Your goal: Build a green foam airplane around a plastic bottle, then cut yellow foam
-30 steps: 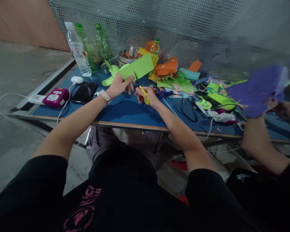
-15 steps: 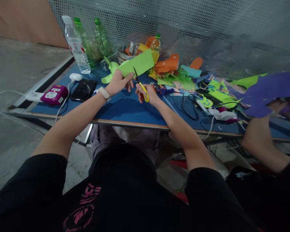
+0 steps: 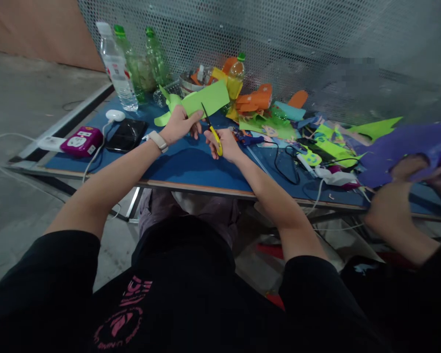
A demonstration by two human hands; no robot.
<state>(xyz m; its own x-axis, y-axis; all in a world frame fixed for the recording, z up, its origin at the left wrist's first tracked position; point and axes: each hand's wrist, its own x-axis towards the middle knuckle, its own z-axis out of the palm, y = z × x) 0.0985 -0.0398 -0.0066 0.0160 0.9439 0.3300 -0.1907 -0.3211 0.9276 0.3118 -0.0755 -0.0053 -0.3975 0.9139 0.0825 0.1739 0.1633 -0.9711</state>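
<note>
My left hand (image 3: 181,126) pinches a light green sheet (image 3: 209,99) by its lower edge, thumb on the near side. The sheet is held above the blue tabletop (image 3: 202,169), tilted up to the right; a curled green piece (image 3: 165,116) shows left of it. In my right hand (image 3: 224,143) is a pair of scissors (image 3: 215,133) with yellow handles and dark blades. The blades point up and left, their tips close to the sheet's lower edge; I cannot tell whether they touch it. A glue gun with a blue body (image 3: 253,140) lies right of my right hand.
A clear bottle (image 3: 119,73) and green bottles (image 3: 156,56) stand back left. Nearer are a black phone (image 3: 127,136) and a purple power cube (image 3: 81,141) with cables. Scraps and orange shapes (image 3: 255,99) cover the right side. At far right, another person holds a purple sheet (image 3: 382,154).
The green sheet's right end has shifted slightly left and down. My right hand and scissors have turned a little more upright. The other person's purple sheet has moved lower.
</note>
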